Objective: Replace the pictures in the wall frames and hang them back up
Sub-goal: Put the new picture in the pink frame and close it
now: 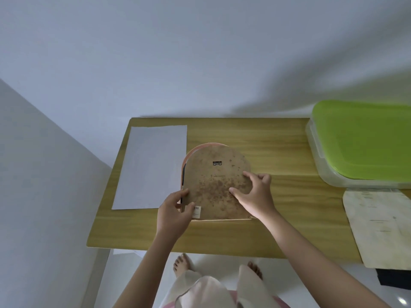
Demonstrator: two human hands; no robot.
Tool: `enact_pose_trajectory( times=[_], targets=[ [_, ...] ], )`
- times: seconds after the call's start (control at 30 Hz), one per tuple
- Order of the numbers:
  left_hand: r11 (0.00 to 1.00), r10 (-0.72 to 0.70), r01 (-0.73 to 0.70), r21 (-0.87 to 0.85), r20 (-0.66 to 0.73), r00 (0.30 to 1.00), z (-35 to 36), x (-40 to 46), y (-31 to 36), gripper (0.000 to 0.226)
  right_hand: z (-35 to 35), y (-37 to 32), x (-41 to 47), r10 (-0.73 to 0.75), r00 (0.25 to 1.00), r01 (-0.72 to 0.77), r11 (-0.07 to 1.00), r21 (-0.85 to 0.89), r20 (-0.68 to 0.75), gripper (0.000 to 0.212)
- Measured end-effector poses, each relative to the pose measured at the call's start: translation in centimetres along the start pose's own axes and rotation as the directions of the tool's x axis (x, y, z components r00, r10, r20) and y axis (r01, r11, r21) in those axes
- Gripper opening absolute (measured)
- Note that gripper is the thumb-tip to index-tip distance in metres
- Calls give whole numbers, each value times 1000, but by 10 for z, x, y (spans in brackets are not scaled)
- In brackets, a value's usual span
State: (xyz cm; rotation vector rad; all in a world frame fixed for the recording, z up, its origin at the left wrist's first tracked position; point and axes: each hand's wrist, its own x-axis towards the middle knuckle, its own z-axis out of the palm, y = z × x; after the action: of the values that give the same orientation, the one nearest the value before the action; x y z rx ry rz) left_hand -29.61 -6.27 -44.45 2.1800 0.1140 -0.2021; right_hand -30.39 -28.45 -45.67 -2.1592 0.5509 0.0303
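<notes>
Wooden table (278, 138), green-lidded clear plastic box (364, 141) at its right edge, against white wall (200, 52)

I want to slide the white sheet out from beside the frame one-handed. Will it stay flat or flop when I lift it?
The white sheet looks thin and lies fully flat on the table, so it will probably droop if lifted by one edge. It seems light, so a push should slide it easily. It lies beside the frame backing, so nothing appears to pin it.
</notes>
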Motion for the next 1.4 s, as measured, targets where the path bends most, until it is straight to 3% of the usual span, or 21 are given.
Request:
enact_pose_trajectory(
  times=[0.47, 1.07, 1.2, 1.3, 1.4],
  targets=[
    [979, -25, 4, 204, 102, 994, 3, 18, -21, 47, 23, 0, 18, 60, 998, -55, 975, -215, 15, 69],
    [966, 13, -51, 253, 152, 988, 10, 21, -36, 46, 23, 32, 19, -87, 995, 95, 982, -166, 56, 72],
    [974, 23, -61, 218, 171, 985, 8, 23, -36, 47, 24, 38, 17, -143, 989, 149, 955, -254, 43, 73],
    [981, 21, -52, 188, 164, 986, 7, 23, -35, 47, 28, 45, 14, -266, 964, 249, 890, -381, 8, 71],
    [986, 7, -32, 162, 156, 988, 7, 22, -38, 48, 33, 46, 11, -295, 955, 257, 825, -503, 3, 71]
  ],
)
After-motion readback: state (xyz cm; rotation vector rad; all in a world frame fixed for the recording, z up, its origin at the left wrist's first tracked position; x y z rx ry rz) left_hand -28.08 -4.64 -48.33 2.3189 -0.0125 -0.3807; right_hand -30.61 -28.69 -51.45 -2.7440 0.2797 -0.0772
